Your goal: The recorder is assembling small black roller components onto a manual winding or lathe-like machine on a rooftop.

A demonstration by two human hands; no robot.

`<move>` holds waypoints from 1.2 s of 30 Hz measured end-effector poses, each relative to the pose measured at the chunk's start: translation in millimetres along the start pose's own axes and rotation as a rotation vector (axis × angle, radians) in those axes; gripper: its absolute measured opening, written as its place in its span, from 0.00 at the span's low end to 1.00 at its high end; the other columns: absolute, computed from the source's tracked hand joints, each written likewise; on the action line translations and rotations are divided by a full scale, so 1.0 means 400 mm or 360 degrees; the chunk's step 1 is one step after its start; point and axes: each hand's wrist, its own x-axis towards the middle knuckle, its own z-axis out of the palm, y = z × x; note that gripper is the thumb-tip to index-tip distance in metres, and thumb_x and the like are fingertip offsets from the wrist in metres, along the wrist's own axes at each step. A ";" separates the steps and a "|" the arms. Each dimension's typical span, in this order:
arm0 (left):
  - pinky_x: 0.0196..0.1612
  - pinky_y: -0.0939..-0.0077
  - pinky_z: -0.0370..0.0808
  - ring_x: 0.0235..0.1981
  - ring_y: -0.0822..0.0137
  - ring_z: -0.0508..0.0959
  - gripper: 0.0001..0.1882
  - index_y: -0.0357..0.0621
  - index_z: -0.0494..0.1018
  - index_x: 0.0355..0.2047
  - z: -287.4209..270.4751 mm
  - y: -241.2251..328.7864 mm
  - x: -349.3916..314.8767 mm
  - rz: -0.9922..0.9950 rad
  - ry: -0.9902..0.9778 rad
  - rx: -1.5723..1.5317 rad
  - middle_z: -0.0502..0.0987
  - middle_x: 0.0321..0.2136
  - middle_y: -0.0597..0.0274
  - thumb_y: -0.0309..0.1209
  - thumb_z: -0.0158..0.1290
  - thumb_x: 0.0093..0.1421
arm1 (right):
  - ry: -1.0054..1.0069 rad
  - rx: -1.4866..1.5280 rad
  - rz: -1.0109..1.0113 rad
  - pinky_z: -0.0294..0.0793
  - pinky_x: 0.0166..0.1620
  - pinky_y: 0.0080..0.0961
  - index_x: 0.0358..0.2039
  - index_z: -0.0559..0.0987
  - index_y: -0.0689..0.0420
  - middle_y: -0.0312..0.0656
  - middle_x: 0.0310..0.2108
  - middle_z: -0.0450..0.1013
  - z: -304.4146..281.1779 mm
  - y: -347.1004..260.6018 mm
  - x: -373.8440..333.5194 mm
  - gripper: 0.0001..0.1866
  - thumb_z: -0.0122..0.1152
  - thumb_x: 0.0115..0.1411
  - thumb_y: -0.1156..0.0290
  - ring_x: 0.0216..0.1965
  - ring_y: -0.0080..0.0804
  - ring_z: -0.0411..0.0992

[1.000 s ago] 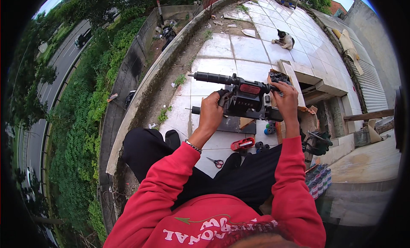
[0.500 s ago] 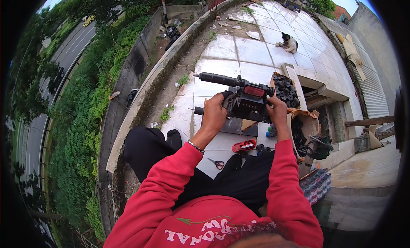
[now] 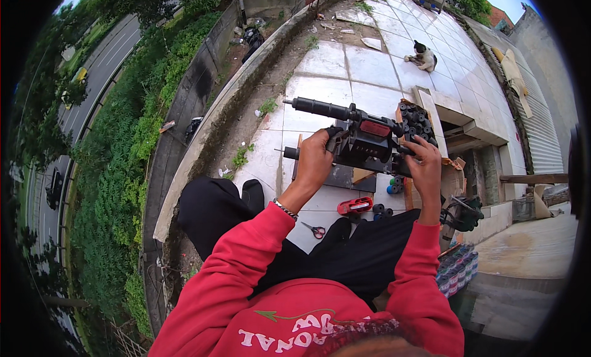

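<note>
In front of me is a black boxy machine (image 3: 369, 149) with a long ribbed shaft (image 3: 320, 108) reaching left and a small red panel on top. My left hand (image 3: 316, 163) is closed round a dark part at its left side. At the right end, the thumb and fingers of my right hand (image 3: 425, 160) are bent against a black end piece; the exact grip is partly hidden. Below the machine lies a dark flat board (image 3: 354, 178). An open cardboard box of black spools (image 3: 416, 120) stands just beyond my right hand.
By my feet are a red tool (image 3: 355, 205), scissors (image 3: 316, 230) and several small spools (image 3: 381, 212). Stacked coloured spools (image 3: 457, 269) stand at my right. A cat (image 3: 423, 56) lies on the white tiles (image 3: 372, 66). A low wall edge (image 3: 203, 135) runs along the left.
My right hand has shifted right along the machine's right end, its fingers now more raised and spread from the body. My left hand keeps its grip. The whole view has shifted slightly.
</note>
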 end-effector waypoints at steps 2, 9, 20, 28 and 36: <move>0.40 0.65 0.77 0.36 0.48 0.83 0.16 0.31 0.80 0.45 0.001 -0.001 0.000 -0.0006 -0.0001 0.0003 0.82 0.36 0.41 0.12 0.49 0.58 | 0.0104 0.0019 0.0020 0.62 0.65 0.44 0.44 0.88 0.53 0.50 0.48 0.82 0.005 0.014 0.042 0.15 0.69 0.55 0.76 0.58 0.43 0.75; 0.39 0.65 0.77 0.36 0.48 0.83 0.16 0.32 0.79 0.44 0.000 -0.004 -0.001 0.0011 -0.0021 0.0016 0.82 0.36 0.40 0.12 0.50 0.58 | 0.0081 0.0044 -0.0085 0.77 0.53 0.36 0.42 0.87 0.55 0.52 0.45 0.82 0.099 0.126 0.179 0.13 0.69 0.55 0.73 0.47 0.48 0.80; 0.40 0.64 0.77 0.37 0.47 0.83 0.14 0.32 0.79 0.44 0.002 -0.006 -0.002 0.0046 0.0015 -0.0023 0.81 0.36 0.41 0.14 0.51 0.59 | -0.0242 0.0198 0.0251 0.77 0.55 0.35 0.44 0.87 0.57 0.57 0.51 0.78 0.149 0.112 -0.018 0.16 0.70 0.52 0.77 0.53 0.49 0.78; 0.41 0.69 0.77 0.37 0.54 0.84 0.14 0.36 0.81 0.46 -0.002 -0.004 -0.007 -0.0019 0.0001 0.0042 0.83 0.36 0.45 0.17 0.55 0.59 | -0.0100 0.0377 0.0213 0.73 0.59 0.38 0.46 0.87 0.57 0.57 0.53 0.79 0.003 0.007 -0.021 0.17 0.67 0.54 0.79 0.60 0.47 0.74; 0.40 0.67 0.76 0.36 0.54 0.82 0.15 0.37 0.81 0.45 -0.006 0.002 -0.017 -0.0044 0.0000 0.0073 0.82 0.34 0.47 0.16 0.55 0.59 | 0.0072 0.0241 0.0102 0.74 0.57 0.33 0.45 0.86 0.57 0.55 0.48 0.81 0.044 0.079 0.145 0.14 0.69 0.57 0.75 0.52 0.46 0.79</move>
